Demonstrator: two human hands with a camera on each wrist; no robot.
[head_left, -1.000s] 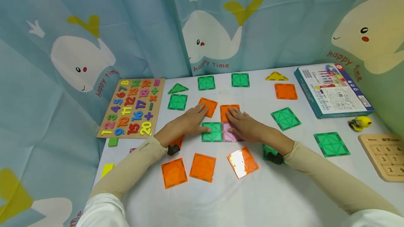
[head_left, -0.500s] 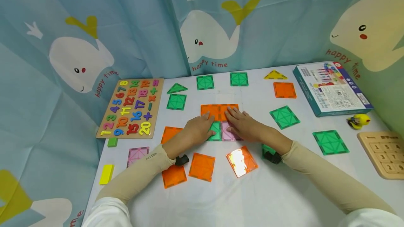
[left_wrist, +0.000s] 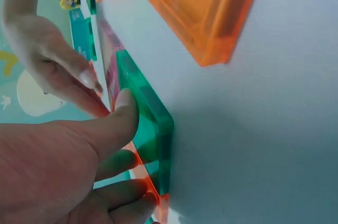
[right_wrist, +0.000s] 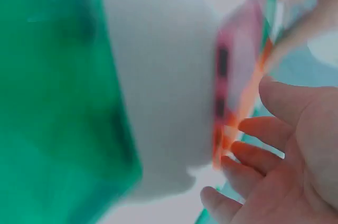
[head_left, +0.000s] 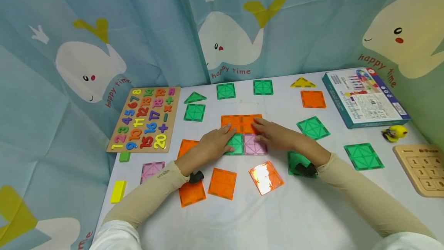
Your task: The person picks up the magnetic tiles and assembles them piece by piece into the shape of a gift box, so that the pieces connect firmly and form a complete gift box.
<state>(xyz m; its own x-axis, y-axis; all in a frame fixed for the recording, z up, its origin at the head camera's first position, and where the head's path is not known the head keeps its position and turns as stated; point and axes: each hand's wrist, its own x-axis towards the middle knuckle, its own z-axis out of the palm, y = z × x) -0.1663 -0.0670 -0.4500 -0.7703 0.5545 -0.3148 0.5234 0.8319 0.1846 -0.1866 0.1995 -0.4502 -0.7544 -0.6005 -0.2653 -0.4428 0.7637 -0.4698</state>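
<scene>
Four-square block of see-through magnetic tiles: an orange tile [head_left: 230, 120] and a second orange tile [head_left: 247, 125] lie behind a green tile [head_left: 237, 146] and a pink tile [head_left: 255, 146], edges together. My left hand [head_left: 212, 144] rests at the block's left side, its thumb on the green tile [left_wrist: 150, 113] and its fingers reaching the left orange tile, partly hiding both. At the right side is my right hand [head_left: 279, 136], fingers loosely extended. Its fingertips overlap the right orange tile in the head view; in the right wrist view nothing lies within the fingers.
Loose orange tiles [head_left: 222, 183] lie in front, and green tiles [head_left: 363, 156] lie right and behind. A number board [head_left: 143, 119] stands at left, with a yellow block [head_left: 118, 191] nearer. On the right are a box [head_left: 367, 97], a yellow duck toy [head_left: 394, 133] and a wooden number board [head_left: 421, 171].
My left hand has slid the tilted left orange tile rightward, straight against the other orange tile. My right hand has since shifted slightly right, uncovering more of the pink tile.
</scene>
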